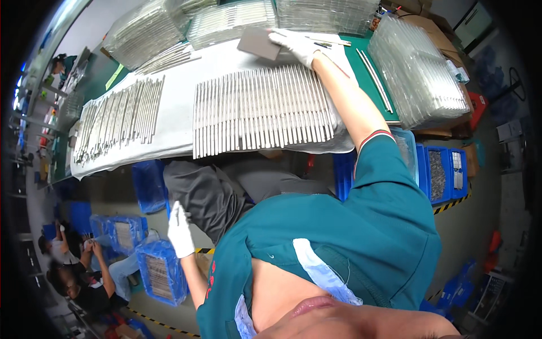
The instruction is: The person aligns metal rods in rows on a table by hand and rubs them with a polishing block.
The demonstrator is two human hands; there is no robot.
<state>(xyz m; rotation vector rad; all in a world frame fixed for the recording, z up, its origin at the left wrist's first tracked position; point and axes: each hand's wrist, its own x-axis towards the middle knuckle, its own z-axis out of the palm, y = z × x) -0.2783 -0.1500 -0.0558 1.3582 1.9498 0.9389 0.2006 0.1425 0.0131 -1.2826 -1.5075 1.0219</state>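
Observation:
My right hand (296,46), in a white glove, reaches across the table and pinches the corner of a flat grey-brown square sheet (259,43). Just below it, a neat row of thin metal rods (262,107) lies side by side on the white cloth (179,101). A second, looser group of rods (119,118) is spread to the left. My left hand (181,230), also gloved, hangs low beside my leg, away from the table. Its fingers are stretched out and hold nothing.
Stacked clear plastic trays (418,73) stand at the table's right, with more trays (144,34) along the back. Two loose rods (374,79) lie on the green mat. Blue bins (437,172) sit at right, a bagged crate (162,271) lower left, near other people.

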